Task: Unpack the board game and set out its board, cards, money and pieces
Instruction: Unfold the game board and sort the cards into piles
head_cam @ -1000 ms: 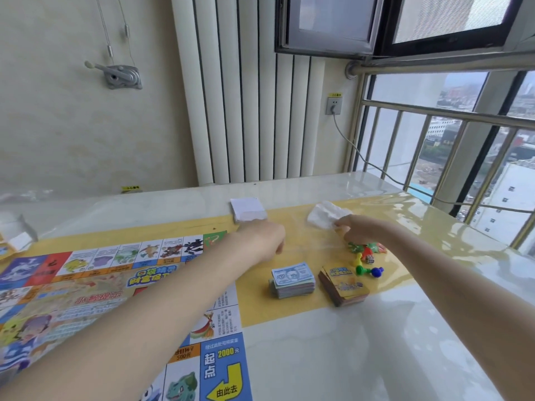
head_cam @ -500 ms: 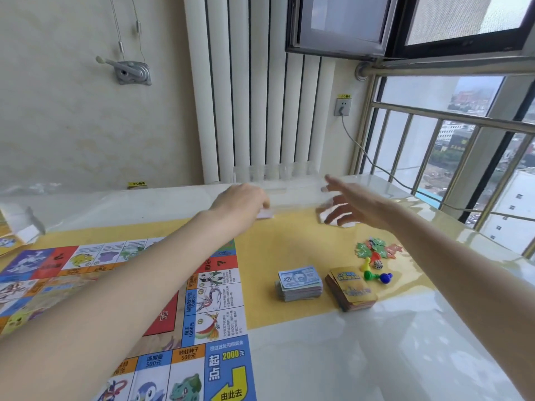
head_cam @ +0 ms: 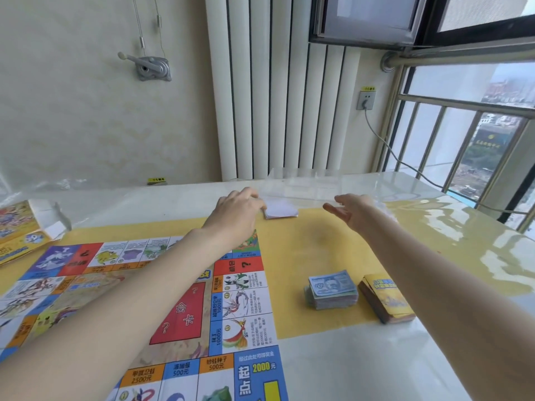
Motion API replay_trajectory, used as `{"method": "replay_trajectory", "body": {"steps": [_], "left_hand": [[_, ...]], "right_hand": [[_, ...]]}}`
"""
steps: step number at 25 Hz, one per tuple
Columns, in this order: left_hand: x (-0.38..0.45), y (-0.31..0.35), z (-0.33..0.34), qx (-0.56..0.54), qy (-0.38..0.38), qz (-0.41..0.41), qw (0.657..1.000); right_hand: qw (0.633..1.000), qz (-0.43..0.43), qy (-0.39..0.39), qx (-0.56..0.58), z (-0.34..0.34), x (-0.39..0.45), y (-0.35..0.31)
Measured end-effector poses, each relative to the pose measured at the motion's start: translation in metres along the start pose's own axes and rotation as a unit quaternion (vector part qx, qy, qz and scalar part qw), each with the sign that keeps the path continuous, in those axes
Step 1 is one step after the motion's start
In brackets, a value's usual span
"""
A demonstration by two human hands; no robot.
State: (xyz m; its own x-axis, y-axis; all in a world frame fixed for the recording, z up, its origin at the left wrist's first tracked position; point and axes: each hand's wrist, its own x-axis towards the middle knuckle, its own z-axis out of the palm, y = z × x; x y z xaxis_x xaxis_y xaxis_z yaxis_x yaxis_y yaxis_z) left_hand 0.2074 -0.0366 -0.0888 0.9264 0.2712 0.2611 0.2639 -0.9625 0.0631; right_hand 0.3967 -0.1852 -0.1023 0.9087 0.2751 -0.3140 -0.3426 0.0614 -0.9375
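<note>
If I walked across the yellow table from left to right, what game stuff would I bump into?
Game box → game board → stack of play money → deck of cards.

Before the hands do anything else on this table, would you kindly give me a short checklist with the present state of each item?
1. Board unfolded flat on the table: ok.
2. Money stack set out beside the board, apart from it: ok.
3. Card deck set out right of the money: ok, though partly hidden by the right forearm.
4. Playing pieces in view: cannot tell; none show in this view.
5. Left hand at the small white paper stack: touching its edge; whether it grips it, cannot tell.
6. Right hand free: ok, fingers spread and holding nothing, over the yellow mat.
</note>
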Motion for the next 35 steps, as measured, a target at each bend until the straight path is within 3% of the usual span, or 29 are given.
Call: {"method": "replay_trajectory", "body": {"steps": [4, 6, 8, 10, 12, 14, 18, 24, 35], "left_hand": [[-0.011, 0.002, 0.005, -0.063, -0.014, -0.007, 0.998], [-0.020, 0.010, 0.003, -0.129, -0.009, -0.010, 0.992], [-0.031, 0.027, 0.000, -0.167, -0.031, -0.001, 0.985], [-0.040, 0.049, -0.004, -0.172, -0.095, 0.011, 0.980], [-0.048, 0.071, -0.009, -0.183, -0.176, 0.018, 0.967], [-0.053, 0.089, -0.011, -0.189, -0.218, 0.026, 0.957], [-0.055, 0.111, -0.006, -0.179, -0.197, 0.030, 0.964], [-0.056, 0.118, 0.000, -0.101, -0.238, 0.055, 0.964], [-0.058, 0.113, 0.011, -0.066, -0.199, 0.098, 0.973]], "right_hand": [[0.999, 0.009, -0.001, -0.043, 0.002, -0.007, 0.001], [0.988, -0.033, 0.007, -0.149, -0.007, -0.024, -0.008], [0.951, -0.099, -0.041, -0.289, -0.023, -0.052, -0.019], [0.889, -0.145, -0.160, -0.405, -0.034, -0.087, -0.026], [0.767, -0.174, -0.239, -0.570, -0.042, -0.118, -0.028], [0.652, -0.190, -0.259, -0.686, -0.052, -0.134, -0.028], [0.570, -0.129, -0.262, -0.768, -0.081, -0.143, -0.024], [0.532, -0.124, -0.268, -0.793, -0.089, -0.144, -0.009], [0.478, -0.081, -0.269, -0.832, -0.072, -0.139, -0.013]]}}
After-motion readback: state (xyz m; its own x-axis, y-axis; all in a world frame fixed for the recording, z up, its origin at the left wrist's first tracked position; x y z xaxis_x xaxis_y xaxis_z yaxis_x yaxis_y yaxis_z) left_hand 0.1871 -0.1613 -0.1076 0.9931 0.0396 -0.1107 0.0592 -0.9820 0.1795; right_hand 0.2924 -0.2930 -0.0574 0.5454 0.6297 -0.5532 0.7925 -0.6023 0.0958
